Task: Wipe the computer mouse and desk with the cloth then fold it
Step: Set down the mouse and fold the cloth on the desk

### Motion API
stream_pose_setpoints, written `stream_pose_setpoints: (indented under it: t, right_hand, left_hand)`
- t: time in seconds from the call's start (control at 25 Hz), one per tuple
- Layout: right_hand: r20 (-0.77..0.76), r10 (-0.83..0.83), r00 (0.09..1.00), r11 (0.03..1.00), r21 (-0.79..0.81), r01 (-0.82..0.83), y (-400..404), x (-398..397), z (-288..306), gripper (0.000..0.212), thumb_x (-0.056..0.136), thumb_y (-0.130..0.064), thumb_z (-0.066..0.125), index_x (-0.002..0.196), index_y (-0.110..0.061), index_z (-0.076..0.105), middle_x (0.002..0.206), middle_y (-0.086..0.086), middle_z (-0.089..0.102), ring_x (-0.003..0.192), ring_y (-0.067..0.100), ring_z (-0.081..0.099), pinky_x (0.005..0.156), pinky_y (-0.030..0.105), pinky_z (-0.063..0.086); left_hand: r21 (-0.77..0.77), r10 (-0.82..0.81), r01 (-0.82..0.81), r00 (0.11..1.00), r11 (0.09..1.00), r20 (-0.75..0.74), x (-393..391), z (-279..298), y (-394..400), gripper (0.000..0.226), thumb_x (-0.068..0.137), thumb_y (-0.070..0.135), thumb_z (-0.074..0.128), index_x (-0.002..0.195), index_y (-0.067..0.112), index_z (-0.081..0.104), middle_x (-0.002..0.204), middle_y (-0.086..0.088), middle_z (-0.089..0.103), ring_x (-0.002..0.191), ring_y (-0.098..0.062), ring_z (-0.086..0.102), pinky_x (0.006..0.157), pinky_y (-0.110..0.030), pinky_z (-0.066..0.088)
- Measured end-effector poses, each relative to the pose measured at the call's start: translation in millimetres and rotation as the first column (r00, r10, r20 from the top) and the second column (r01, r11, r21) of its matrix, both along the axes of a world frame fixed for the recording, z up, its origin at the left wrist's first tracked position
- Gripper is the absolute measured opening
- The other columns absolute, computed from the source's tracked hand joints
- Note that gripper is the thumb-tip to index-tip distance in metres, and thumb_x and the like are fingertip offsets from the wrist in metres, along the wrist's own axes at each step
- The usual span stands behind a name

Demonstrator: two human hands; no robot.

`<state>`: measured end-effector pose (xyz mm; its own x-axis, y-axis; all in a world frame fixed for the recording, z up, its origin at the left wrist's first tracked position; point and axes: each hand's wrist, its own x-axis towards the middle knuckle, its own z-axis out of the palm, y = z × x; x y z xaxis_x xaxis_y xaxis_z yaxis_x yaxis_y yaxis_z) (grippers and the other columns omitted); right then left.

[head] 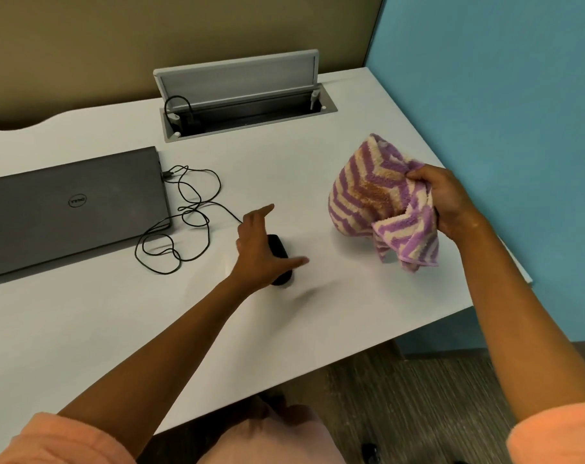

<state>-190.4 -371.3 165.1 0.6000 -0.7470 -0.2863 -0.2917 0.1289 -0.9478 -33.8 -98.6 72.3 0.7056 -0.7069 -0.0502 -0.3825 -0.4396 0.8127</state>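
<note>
Room setting. Beyond both hands, an olive-tan partition panel [117, 45] stands behind the white desk [83, 329]; right of the right hand, a teal wall [502, 78] runs along the desk's edge. A grey cable hatch [244, 95] stands open ahead of the hands. Below the right forearm lies dark wood-grain flooring [418, 396]

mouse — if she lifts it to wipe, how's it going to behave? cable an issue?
The mouse looks small and rigid, so probably light and easy to lift with the left hand over it. Its cable lies in loose loops running to the laptop, so it should trail with slack, though loops may drag. The smooth shell could slip.
</note>
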Motion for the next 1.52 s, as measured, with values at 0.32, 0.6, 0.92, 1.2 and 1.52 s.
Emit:
stream_pose_setpoints:
  t: [0.32, 0.6, 0.92, 1.2, 1.52]
  right_hand:
    - [0.015, 0.278, 0.96, 0.833, -0.502, -0.233, 121, 23, -12, 0.024, 0.097, -0.035, 0.043, 0.114, -0.038, 0.059, 0.085, -0.008, 0.07, 0.074, 0.008, 0.068, 0.063, 0.027, 0.057]
    - [-0.02, 0.474, 0.88, 0.652, -0.664, -0.367, 111, -1, -35, 0.044, 0.095, -0.035, 0.058, 0.137, -0.029, 0.048, 0.139, -0.014, 0.054, 0.129, 0.004, 0.049, 0.108, 0.029, 0.043]
    - [0.141, 0.232, 0.962, 0.928, 0.264, -0.263, 31, -5, -53, 0.08, 0.051, -0.053, 0.088, 0.119, -0.022, 0.059, 0.109, -0.003, 0.073, 0.098, 0.014, 0.071, 0.077, 0.027, 0.059]
    - [0.144, 0.156, 0.977, 0.855, 0.475, -0.207, -26, -6, -70, 0.038, 0.069, -0.032, 0.081, 0.104, -0.018, 0.073, 0.103, 0.01, 0.074, 0.091, 0.026, 0.073, 0.07, 0.034, 0.059]
    - [-0.545, 0.197, 0.815, 0.978, 0.167, -0.125, -73, 28, -102, 0.062, 0.08, -0.054, 0.068, 0.123, -0.009, 0.062, 0.118, 0.01, 0.068, 0.105, 0.029, 0.065, 0.099, 0.044, 0.05]
  left_hand:
    - [-0.383, -0.19, -0.187, 0.627, 0.905, -0.755, -34, 103, -79, 0.095, 0.072, 0.054, 0.072, 0.149, 0.034, 0.02, 0.152, 0.001, 0.037, 0.13, -0.024, 0.046, 0.112, -0.054, 0.036]
    - [-0.336, -0.115, -0.364, 0.51, 0.869, -0.852, -24, 84, -69, 0.03, 0.103, 0.034, 0.046, 0.126, 0.018, 0.057, 0.111, -0.007, 0.072, 0.1, -0.022, 0.071, 0.073, -0.03, 0.06]
    - [-0.356, -0.287, -0.367, 0.231, 0.859, -0.93, 10, 80, -91, 0.032, 0.098, 0.038, 0.051, 0.116, 0.015, 0.062, 0.097, -0.008, 0.077, 0.089, -0.027, 0.075, 0.079, -0.042, 0.06]
    - [-0.284, -0.234, -0.352, 0.179, 0.892, -0.956, 52, 57, -148, 0.032, 0.103, 0.033, 0.045, 0.124, 0.013, 0.056, 0.115, -0.012, 0.07, 0.106, -0.031, 0.069, 0.088, -0.046, 0.058]
    - [-0.085, -0.042, -0.074, 0.458, 0.994, -0.888, 84, 9, -190, 0.021, 0.106, 0.031, 0.041, 0.117, 0.019, 0.054, 0.119, -0.003, 0.062, 0.107, -0.024, 0.062, 0.093, -0.044, 0.051]
